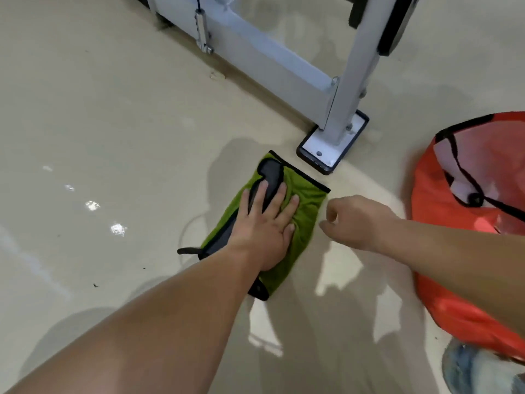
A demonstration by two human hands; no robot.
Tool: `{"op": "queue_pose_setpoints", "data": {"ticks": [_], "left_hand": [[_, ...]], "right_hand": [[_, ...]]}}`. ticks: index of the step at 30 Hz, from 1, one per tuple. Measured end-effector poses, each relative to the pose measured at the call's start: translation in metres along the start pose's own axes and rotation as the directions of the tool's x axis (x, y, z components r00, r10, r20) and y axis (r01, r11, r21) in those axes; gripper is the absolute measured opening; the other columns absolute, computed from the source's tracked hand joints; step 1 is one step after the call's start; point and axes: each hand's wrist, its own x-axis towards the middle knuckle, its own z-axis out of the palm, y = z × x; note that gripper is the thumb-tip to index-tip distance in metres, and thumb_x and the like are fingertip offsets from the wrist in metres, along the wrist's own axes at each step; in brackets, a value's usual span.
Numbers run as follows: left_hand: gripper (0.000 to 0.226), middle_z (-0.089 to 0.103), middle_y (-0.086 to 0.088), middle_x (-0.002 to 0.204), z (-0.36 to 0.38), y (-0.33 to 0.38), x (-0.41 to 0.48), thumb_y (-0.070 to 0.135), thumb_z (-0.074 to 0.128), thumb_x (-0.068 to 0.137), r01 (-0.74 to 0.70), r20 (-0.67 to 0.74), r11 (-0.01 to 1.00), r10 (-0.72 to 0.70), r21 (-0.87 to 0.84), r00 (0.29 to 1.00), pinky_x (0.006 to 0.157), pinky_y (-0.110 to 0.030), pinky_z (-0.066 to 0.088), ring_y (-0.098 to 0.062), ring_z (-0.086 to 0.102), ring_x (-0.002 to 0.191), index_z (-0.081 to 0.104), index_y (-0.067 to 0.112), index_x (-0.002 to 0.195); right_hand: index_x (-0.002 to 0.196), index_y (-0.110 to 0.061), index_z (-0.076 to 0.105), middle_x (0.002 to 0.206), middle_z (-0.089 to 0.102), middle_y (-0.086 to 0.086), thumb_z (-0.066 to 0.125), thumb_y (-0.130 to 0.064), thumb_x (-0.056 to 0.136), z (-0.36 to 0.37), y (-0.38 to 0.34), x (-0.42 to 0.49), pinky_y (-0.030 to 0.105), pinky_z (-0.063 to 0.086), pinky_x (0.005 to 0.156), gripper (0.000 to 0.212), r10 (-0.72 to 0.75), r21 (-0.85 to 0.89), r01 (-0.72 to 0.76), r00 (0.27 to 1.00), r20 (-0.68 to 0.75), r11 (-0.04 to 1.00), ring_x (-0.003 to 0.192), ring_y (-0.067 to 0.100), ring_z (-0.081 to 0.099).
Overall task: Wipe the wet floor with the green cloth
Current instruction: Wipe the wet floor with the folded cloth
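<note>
Green cloth (305, 206) is lying flat on the wet floor (113, 137), long axis running away from me toward the white frame foot (315, 145). My left hand (264, 226) is pressing on top of it, grip spread flat. Right hand (360, 220) is hovering just off its right edge, loosely curled, holding nothing I think. Left's nearer, so I'm guessing it's doing the wiping.

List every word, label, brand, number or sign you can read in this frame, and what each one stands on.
None: no readable text anywhere in the view.
The green cloth shows only black trim and dark patches, with no lettering.
The orange bag, the white metal frame and its foot plate show no visible markings.
</note>
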Motion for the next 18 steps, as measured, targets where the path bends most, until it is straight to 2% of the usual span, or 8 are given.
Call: {"op": "queue_pose_setpoints", "data": {"ticks": [2, 3, 6, 10, 13, 15, 17, 18], "left_hand": [[0.061, -0.022, 0.002, 0.173, 0.0, 0.0, 0.013, 0.052, 0.006, 0.108, 0.091, -0.045, 0.996, -0.092, -0.017, 0.995, 0.123, -0.062, -0.014, -0.036, -0.026, 0.156, -0.014, 0.037, 0.163], [0.06, -0.021, 0.003, 0.173, 0.0, 0.001, 0.017, 0.052, 0.006, 0.108, 0.101, -0.053, 0.995, -0.102, -0.022, 0.993, 0.123, -0.062, -0.014, -0.036, -0.026, 0.156, -0.014, 0.038, 0.163], [0.061, -0.024, 0.001, 0.171, 0.003, 0.017, 0.007, 0.049, 0.005, 0.108, 0.171, -0.042, 0.985, -0.171, -0.003, 0.984, 0.124, -0.062, -0.013, -0.038, -0.029, 0.155, -0.018, 0.035, 0.163], [0.066, -0.017, -0.005, 0.174, 0.021, 0.077, -0.038, 0.044, 0.017, 0.107, 0.254, -0.101, 0.946, -0.278, -0.199, 0.955, 0.124, -0.064, -0.01, -0.042, -0.03, 0.153, -0.008, 0.027, 0.166], [0.067, -0.005, -0.005, 0.175, 0.05, 0.129, -0.077, 0.047, 0.03, 0.105, 0.331, -0.026, 0.915, -0.346, -0.23, 0.938, 0.122, -0.065, 0.001, -0.043, -0.014, 0.158, 0.012, 0.026, 0.167], [0.068, -0.003, -0.004, 0.176, 0.059, 0.15, -0.099, 0.049, 0.034, 0.104, 0.404, 0.014, 0.889, -0.411, -0.215, 0.912, 0.12, -0.064, 0.005, -0.043, -0.006, 0.159, 0.017, 0.027, 0.166], [0.067, -0.027, 0.0, 0.171, 0.06, 0.157, -0.11, 0.048, 0.026, 0.106, 0.388, 0.055, 0.896, -0.386, -0.216, 0.921, 0.12, -0.063, -0.011, -0.038, -0.029, 0.155, 0.002, 0.029, 0.166], [0.067, -0.036, 0.003, 0.167, 0.056, 0.159, -0.115, 0.048, 0.022, 0.108, 0.372, 0.083, 0.897, -0.362, -0.239, 0.928, 0.119, -0.061, -0.019, -0.035, -0.04, 0.15, -0.005, 0.031, 0.166]], "right_hand": [[0.092, -0.027, 0.058, 0.094, 0.064, -0.005, 0.049, -0.047, 0.096, -0.003, -0.005, 0.023, 0.033, 0.043, 0.069, 0.023, 0.01, 0.156, 0.018, 0.984, -0.177, 0.988, 0.084, 0.022, 0.058], [0.091, -0.026, 0.056, 0.089, 0.062, -0.005, 0.047, -0.047, 0.096, -0.005, -0.007, 0.031, 0.034, 0.045, 0.069, 0.023, 0.009, 0.204, 0.036, 0.976, -0.217, 0.978, 0.082, 0.022, 0.058], [0.088, -0.026, 0.051, 0.081, 0.057, -0.007, 0.048, -0.049, 0.096, 0.002, -0.015, 0.046, 0.036, 0.049, 0.065, 0.025, -0.168, 0.167, 0.228, 0.935, -0.312, 0.959, 0.075, 0.019, 0.058], [0.081, -0.022, 0.052, 0.077, 0.054, -0.005, 0.053, -0.042, 0.096, 0.012, -0.034, 0.055, 0.035, 0.047, 0.061, 0.025, -0.346, 0.182, 0.477, 0.808, -0.477, 0.86, 0.07, 0.019, 0.054], [0.078, -0.023, 0.053, 0.077, 0.055, -0.006, 0.05, -0.043, 0.097, 0.033, -0.059, 0.053, 0.035, 0.045, 0.065, 0.028, -0.54, 0.095, 0.628, 0.728, -0.421, 0.772, 0.074, 0.019, 0.053], [0.074, -0.021, 0.055, 0.072, 0.055, -0.006, 0.052, -0.041, 0.095, 0.046, -0.079, 0.04, 0.035, 0.044, 0.06, 0.029, -0.695, 0.007, 0.758, 0.601, -0.396, 0.652, 0.07, 0.021, 0.053], [0.073, -0.017, 0.056, 0.069, 0.055, -0.003, 0.055, -0.037, 0.094, 0.052, -0.089, 0.033, 0.036, 0.046, 0.057, 0.029, -0.782, -0.063, 0.826, 0.503, -0.368, 0.56, 0.066, 0.024, 0.054], [0.074, -0.016, 0.057, 0.071, 0.056, -0.003, 0.054, -0.038, 0.094, 0.052, -0.092, 0.028, 0.037, 0.047, 0.059, 0.03, -0.807, -0.08, 0.835, 0.495, -0.322, 0.544, 0.068, 0.024, 0.055]]}}
